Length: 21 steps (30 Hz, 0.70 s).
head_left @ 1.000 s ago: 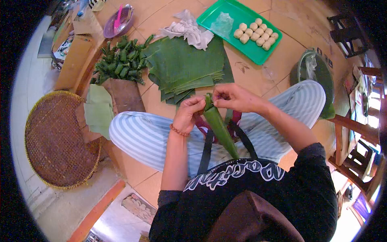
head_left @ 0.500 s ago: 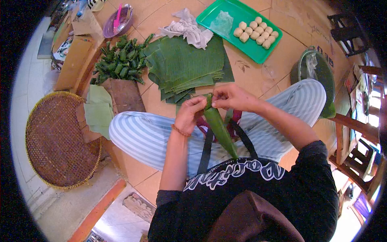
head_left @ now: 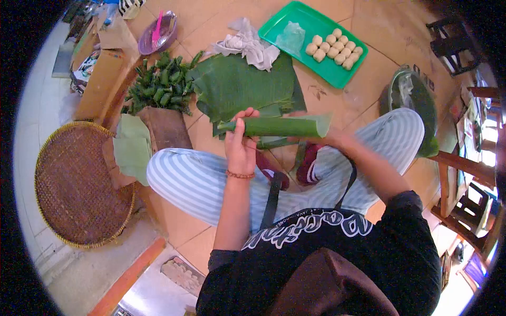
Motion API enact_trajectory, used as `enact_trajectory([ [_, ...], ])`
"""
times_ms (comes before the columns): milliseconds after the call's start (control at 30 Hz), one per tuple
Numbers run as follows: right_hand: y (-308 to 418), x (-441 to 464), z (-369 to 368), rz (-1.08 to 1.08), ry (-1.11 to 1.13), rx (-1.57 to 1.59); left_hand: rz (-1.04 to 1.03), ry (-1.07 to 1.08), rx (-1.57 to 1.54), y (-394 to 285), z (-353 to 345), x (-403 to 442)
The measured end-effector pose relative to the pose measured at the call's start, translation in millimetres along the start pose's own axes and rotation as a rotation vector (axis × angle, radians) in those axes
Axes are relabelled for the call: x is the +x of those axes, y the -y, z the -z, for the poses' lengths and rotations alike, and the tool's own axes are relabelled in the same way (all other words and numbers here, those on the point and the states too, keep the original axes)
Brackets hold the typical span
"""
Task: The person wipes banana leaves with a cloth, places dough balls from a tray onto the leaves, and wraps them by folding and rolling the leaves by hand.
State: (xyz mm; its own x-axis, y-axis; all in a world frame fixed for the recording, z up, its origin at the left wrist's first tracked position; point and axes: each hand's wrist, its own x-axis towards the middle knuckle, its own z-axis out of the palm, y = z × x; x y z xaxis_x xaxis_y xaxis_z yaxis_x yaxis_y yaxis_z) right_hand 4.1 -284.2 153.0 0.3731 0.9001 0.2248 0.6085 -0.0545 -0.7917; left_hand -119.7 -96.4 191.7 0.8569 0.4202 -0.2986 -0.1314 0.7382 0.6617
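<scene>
A rolled green leaf point(head_left: 284, 127) lies level across the space between my hands, its wider, open-looking end to the right. My left hand point(head_left: 241, 138) grips its narrow folded end, with the thumb on top. Behind the wide end is my right hand point(head_left: 329, 138), blurred, its fingers mostly hidden by the roll. Just beyond the roll lies a stack of flat green leaves point(head_left: 242, 87), with a crumpled pale cloth point(head_left: 250, 48) on its far edge. Left of the stack is a pile of small folded green leaf bundles point(head_left: 163, 84).
A green tray point(head_left: 337, 75) at the back holds several pale balls and a plastic bag. A round woven basket point(head_left: 84, 184) stands at left, near pale leaf pieces point(head_left: 132, 147). There is a purple bowl point(head_left: 158, 34) at upper left and a green tub point(head_left: 414, 105) at right.
The leaf roll has swung from pointing down toward my body to lying level, wide end right. My right hand has moved right, from the folded end to behind the wide end.
</scene>
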Motion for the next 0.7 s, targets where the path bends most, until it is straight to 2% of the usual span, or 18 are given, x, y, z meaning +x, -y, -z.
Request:
enact_trajectory([
  [100,64,24,-3,-0.534,-0.042,0.867,-0.048,0.022,0.037,5,-9,-6],
  [133,67,30,-6,-0.557,-0.114,1.208,-0.048,0.043,-0.021,5,-10,-8],
  [233,74,39,7,-0.683,-0.26,1.415,-0.006,0.11,-0.142,0,-13,-14],
  [300,68,41,8,-0.645,-0.341,1.243,0.076,0.16,-0.151,-9,-15,-20],
  [400,63,39,10,-0.672,-0.32,0.976,0.155,0.059,0.626,1,-5,-16],
  [467,49,32,0,-0.717,-0.262,0.723,0.032,0.049,0.633,5,-15,-20],
  [500,49,30,0,-0.7,-0.26,0.755,-0.032,0.043,0.639,5,-20,-22],
  [600,52,26,0,-0.648,-0.251,0.829,-0.023,0.037,0.561,-2,-28,-23],
  [700,64,24,6,-0.648,-0.246,0.792,0.027,0.067,0.618,-3,-32,-25],
])
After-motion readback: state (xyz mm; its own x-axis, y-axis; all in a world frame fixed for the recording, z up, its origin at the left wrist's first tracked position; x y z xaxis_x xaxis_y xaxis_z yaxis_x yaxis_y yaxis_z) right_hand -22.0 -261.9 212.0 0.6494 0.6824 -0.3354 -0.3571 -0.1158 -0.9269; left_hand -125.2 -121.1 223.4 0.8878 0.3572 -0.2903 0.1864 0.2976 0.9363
